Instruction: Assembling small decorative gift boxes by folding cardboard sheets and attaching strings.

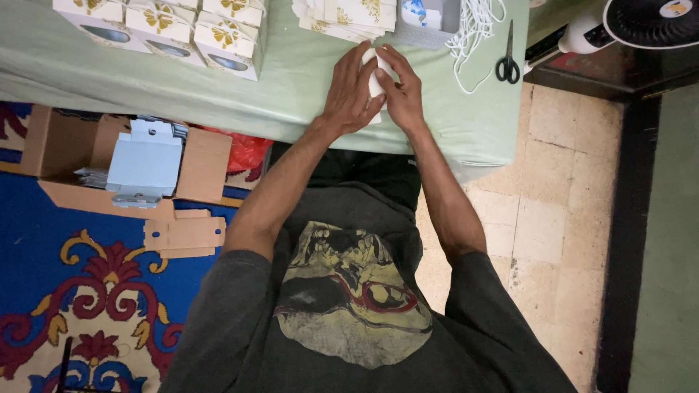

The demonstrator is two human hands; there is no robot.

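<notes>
Thing: a small white folded card piece, on the green tablecloth near its front edge.
My left hand: pressed flat on its left side.
My right hand: fingers clasp its right side.
Long axis: runs away from me.
Nearer hand: both equally.

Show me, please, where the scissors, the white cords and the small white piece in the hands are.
scissors point(507, 64): head view, black handles.
white cords point(473, 29): head view, middle of bundle.
small white piece point(376, 81): head view, part showing between the hands.

Home craft table, patterned carpet
</notes>
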